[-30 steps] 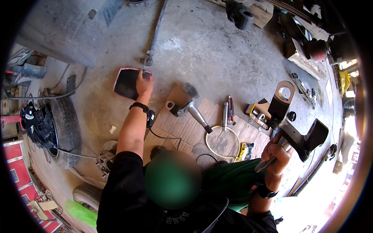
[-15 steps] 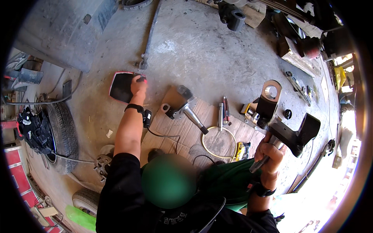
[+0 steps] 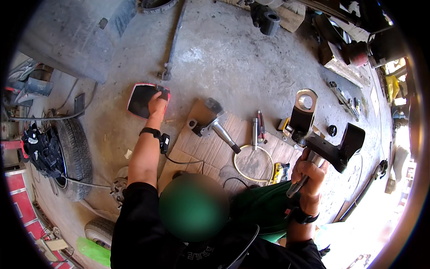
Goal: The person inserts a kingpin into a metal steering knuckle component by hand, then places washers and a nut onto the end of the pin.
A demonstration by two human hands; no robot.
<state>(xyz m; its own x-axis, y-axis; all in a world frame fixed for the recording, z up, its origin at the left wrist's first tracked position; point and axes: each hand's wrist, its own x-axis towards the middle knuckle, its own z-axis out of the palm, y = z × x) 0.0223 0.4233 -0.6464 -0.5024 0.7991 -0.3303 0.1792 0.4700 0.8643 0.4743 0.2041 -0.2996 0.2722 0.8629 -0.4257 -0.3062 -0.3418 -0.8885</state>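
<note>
My right hand (image 3: pixel 309 172) is wrapped round the bare metal shaft of a steering knuckle (image 3: pixel 324 150), holding it up with its dark forked arms and ringed eye uppermost. At the left, my left hand (image 3: pixel 157 104) is over the right side of a flat black tray-like piece with a red rim (image 3: pixel 139 99). Its fingers are bent in against a dark patch there; what they grip, if anything, is hidden. A second steering knuckle (image 3: pixel 212 117) lies between my hands on flattened cardboard (image 3: pixel 190 145), its spindle pointing toward me.
A pale ring-shaped hose (image 3: pixel 238 172), a metal cylinder (image 3: pixel 255 132) and a yellow-black packet (image 3: pixel 280 172) lie on or by the cardboard. Tyre (image 3: pixel 74 157) and hub (image 3: pixel 118 190) stand left. A long rod (image 3: pixel 174 40) lies ahead; a wooden block (image 3: pixel 333 62) sits far right.
My left hand has drawn back slightly toward me over the red-rimmed piece. The knuckle in my right hand has shifted a little left and up.
</note>
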